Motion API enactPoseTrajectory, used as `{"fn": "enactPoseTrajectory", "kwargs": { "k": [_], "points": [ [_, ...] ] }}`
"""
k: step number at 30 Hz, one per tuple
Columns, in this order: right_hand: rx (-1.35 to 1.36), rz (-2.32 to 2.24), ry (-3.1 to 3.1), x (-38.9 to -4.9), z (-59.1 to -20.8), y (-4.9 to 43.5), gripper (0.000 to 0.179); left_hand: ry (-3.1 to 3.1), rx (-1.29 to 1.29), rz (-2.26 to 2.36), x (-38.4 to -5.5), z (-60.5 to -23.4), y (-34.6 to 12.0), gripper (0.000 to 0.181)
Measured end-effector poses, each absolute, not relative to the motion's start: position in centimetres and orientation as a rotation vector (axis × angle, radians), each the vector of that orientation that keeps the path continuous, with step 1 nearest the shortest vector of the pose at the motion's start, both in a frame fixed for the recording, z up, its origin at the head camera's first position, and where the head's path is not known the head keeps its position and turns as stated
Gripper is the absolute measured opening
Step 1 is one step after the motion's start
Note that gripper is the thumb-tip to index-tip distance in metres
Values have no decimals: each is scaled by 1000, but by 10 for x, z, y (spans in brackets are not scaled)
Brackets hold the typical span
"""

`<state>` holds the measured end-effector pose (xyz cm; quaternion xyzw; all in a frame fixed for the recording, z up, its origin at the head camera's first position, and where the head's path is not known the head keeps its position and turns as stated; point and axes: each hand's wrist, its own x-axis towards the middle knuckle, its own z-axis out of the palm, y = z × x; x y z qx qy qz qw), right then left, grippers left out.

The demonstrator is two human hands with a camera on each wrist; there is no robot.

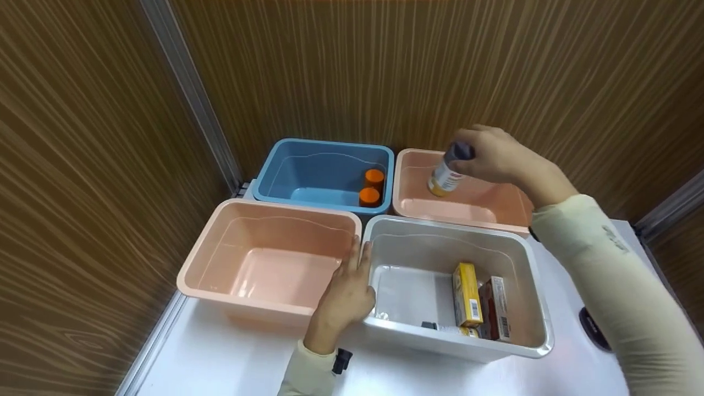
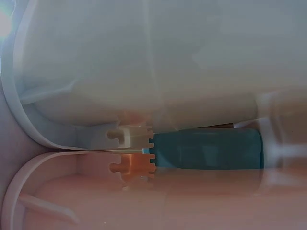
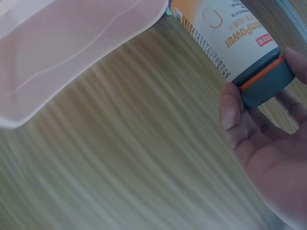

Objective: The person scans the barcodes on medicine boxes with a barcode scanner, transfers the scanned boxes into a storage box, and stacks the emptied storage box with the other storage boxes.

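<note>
In the head view my right hand grips a supplement bottle by its dark cap. The bottle hangs tilted over the back right pink bin, its base pointing down and left. From the right wrist view, the fingers and thumb pinch the grey cap of the bottle, which has a white and orange label. My left hand rests with fingers extended across the touching rims of the front pink bin and the grey-white bin. The left wrist view shows only the bins' outer walls.
The grey-white bin holds a yellow box, a dark red box and a small bottle lying down. Two orange-capped bottles stand in the blue bin. Wood-grain panels enclose the white table. A black round object lies right.
</note>
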<state>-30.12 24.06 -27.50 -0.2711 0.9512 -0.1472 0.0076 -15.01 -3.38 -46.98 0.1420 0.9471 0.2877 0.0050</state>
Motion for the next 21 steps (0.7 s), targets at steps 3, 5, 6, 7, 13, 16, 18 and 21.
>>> {"fn": "enactPoseTrajectory", "kwargs": {
  "k": [3,5,6,7,13,16,18,21],
  "points": [
    [-883,-476,2978,-312,-279,226,36,2968,450,888,-150,-470,-30,79],
    [-902,-481,2977,-319,-283,215,36,2968,446,885,-148,-469,-29,78],
    [-905,-483,2974,-322,-285,210,37,2970,444,886,-148,-469,-28,78],
    [-910,-485,2971,-326,-287,204,36,2968,441,888,-147,-469,-28,77],
    [-925,-507,2954,-342,-295,175,40,2968,450,903,-146,-467,-26,78],
    [-909,-518,2936,-350,-300,161,40,2973,458,899,-144,-467,-26,77],
    [-872,-529,2913,-355,-304,152,42,2978,462,891,-143,-466,-26,77],
    [-831,-529,2891,-361,-310,139,46,2982,472,882,-140,-465,-26,77]
  ]
}}
